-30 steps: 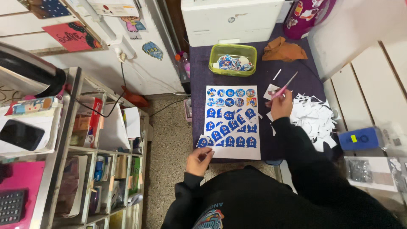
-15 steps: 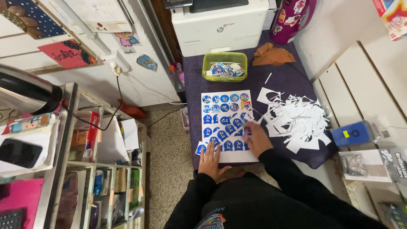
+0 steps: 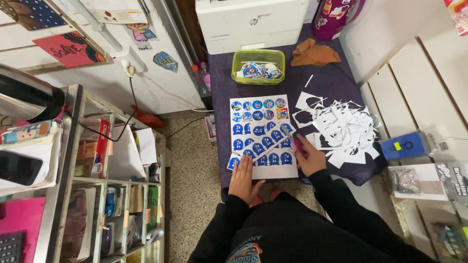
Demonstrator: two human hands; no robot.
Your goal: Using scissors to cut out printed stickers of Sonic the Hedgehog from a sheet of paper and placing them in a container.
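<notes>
At the near edge of the dark purple surface [image 3: 341, 83] lies a white sticker sheet [image 3: 263, 136], printed with rows of round and house-shaped blue designs. Left hand [image 3: 243, 178] rests flat, fingers spread, on the sheet's near-left corner, holding it down. Right hand [image 3: 308, 157] is closed around a slim cutting tool [image 3: 287, 132], probably scissors, whose tip sits at the sheet's right side among the blue shapes; blades too blurred to tell how they stand. Hands apart, one to each side of the sheet's lower half.

Progress, judged from the layout: most rows on the sheet look whole and uncut. A diagonal line of blue pieces crosses the lower rows, possibly a strip already partly freed; cannot say for certain. So this sheet appears early in the cutting, with most designs left.

Just right of the sheet: a loose heap of white paper offcuts [image 3: 341, 129], suggesting other sheets trimmed already. Beyond the sheet's far edge: a green plastic tub [image 3: 258, 67] holding cut-out pieces. Right of the tub, a crumpled brown cloth [image 3: 314, 53]. At the back, a white printer [image 3: 251, 22]. Blue box [image 3: 405, 145] on the right-hand ledge. Metal shelving [image 3: 87, 195] stands to the left, across the floor.
</notes>
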